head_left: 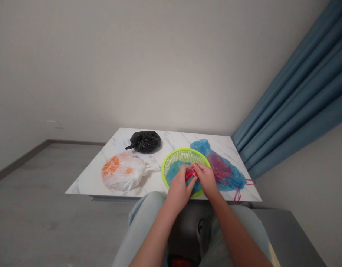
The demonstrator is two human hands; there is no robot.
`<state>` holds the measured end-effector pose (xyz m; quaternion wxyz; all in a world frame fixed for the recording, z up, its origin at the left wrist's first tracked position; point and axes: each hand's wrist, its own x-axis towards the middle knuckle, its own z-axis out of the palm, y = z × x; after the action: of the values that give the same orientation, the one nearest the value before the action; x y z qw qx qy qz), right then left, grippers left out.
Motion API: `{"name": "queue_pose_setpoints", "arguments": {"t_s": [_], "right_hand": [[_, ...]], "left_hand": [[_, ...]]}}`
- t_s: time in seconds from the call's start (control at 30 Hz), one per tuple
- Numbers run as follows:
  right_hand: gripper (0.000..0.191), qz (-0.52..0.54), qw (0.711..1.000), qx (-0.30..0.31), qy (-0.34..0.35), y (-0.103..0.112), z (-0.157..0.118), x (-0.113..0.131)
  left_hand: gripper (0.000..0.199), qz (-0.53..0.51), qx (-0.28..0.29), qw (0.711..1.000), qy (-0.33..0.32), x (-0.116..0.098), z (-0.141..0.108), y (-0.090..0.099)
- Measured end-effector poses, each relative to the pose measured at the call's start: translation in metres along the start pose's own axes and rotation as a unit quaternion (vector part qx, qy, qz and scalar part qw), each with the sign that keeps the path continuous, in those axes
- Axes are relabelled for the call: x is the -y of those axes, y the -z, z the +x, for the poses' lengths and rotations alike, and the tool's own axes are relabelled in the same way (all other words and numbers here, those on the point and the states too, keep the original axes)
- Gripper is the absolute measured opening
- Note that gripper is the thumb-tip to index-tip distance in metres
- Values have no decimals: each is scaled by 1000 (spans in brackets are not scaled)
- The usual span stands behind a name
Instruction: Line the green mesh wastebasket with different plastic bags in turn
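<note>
My left hand [180,186] and my right hand [206,180] meet over a lime-green plastic strainer basket [184,151], both pinching a small crumpled red plastic piece [191,173]. Blue plastic film [173,172] lies inside the basket beneath my fingers. To the right of the basket is a translucent blue bag [226,176] with a red patch inside and thin red cords trailing over the table edge. The lower basket rim is hidden behind my hands.
A white marble-patterned table [118,142] holds a tied black plastic bag [145,142] at the back and a white bag with orange print [123,171] at the left. A blue curtain [296,96] hangs at the right. My knees in light trousers sit below the table edge.
</note>
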<state>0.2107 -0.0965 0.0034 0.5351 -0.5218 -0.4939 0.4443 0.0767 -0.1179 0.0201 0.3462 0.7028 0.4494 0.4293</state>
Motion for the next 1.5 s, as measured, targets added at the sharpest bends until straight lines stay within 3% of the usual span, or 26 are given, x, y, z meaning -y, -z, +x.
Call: {"name": "queue_pose_setpoints", "arguments": {"t_s": [0.07,0.17,0.3,0.4,0.53,0.63,0.77,0.93,1.03,1.1,1.2,1.33,1.4,1.5], "right_hand": [[39,6,1000,30,-5,2,0,-3],[34,26,998,52,-22,3,0,-10],[26,107,994,35,-13,5,-1,-15],[25,101,992,71,38,8,-6,-9],[10,-53,981,98,160,15,-18,1],[10,-142,960,79,228,17,-23,2],[21,-191,938,54,284,18,-26,0],[18,-177,949,54,254,13,-34,4],[10,-157,960,66,221,8,-39,6],[17,-150,964,71,207,6,-40,7],[20,-155,963,77,206,14,-38,6],[28,-175,966,5,192,50,-31,1],[32,-179,968,-57,165,72,-27,-3],[38,-148,977,-85,130,92,-25,-8]], "left_hand": [[26,-12,23,1000,-16,-2,0,3],[11,-2,38,998,-39,-4,1,7],[10,35,-16,999,-26,-1,3,10],[12,66,-60,996,5,0,7,14],[17,62,-51,995,56,4,15,23],[16,-7,27,992,120,7,19,29],[26,-166,137,958,187,5,17,34],[29,-344,131,897,246,-2,12,33],[24,-376,133,882,252,-3,10,30],[21,-378,132,881,251,-1,9,29],[23,-329,93,907,245,8,10,33],[28,-182,-87,960,196,32,19,60],[30,-137,-172,961,170,43,24,78],[35,-134,-195,956,172,48,28,96]]}}
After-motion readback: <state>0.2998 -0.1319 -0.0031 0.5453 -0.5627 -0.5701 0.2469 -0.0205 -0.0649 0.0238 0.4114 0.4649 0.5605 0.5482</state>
